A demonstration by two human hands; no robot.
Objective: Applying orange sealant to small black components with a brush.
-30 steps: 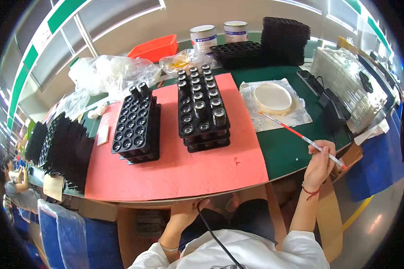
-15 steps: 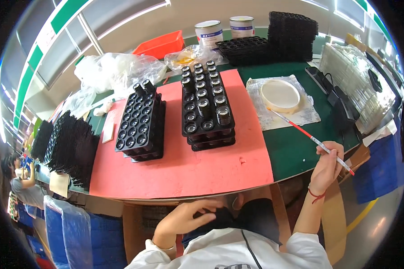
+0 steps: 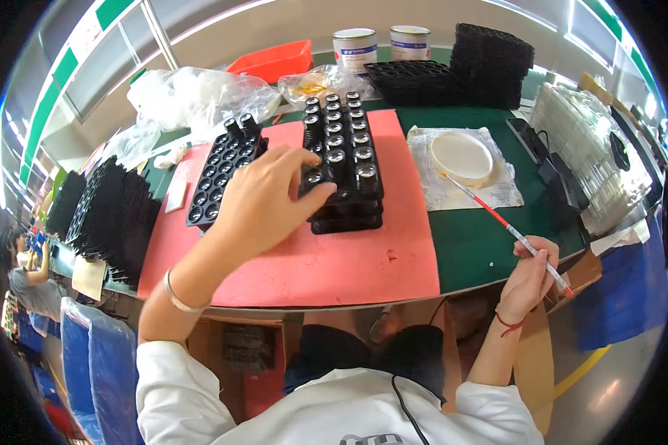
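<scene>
My left hand (image 3: 271, 189) reaches over the near left part of a black tray (image 3: 346, 216), its thumb and forefinger apart with nothing seen between them. In that tray stand black cylinders with shiny round tops, such as the near right one (image 3: 366, 176); some holes hold lower pieces. A second black tray (image 3: 200, 213), partly hidden by my left hand and forearm, has two cylinders (image 3: 248, 123) upright at its far end. My right hand (image 3: 531, 276) holds a thin red and white brush (image 3: 501, 222). The brush tip is at the near-left rim of a shallow white dish (image 3: 462, 157).
The trays stand on a pink mat (image 3: 334, 274) over a green table. Stacked black trays (image 3: 115, 226) are at the left, more (image 3: 491, 67) at the back right. Behind are plastic bags (image 3: 193, 104), a red bin (image 3: 274, 62) and two cans (image 3: 355, 50). Clear trays (image 3: 583, 148) stand right.
My left hand has risen from above my lap and moved forward over the right-hand tray. My right hand still holds the brush at the dish. The view has shifted slightly.
</scene>
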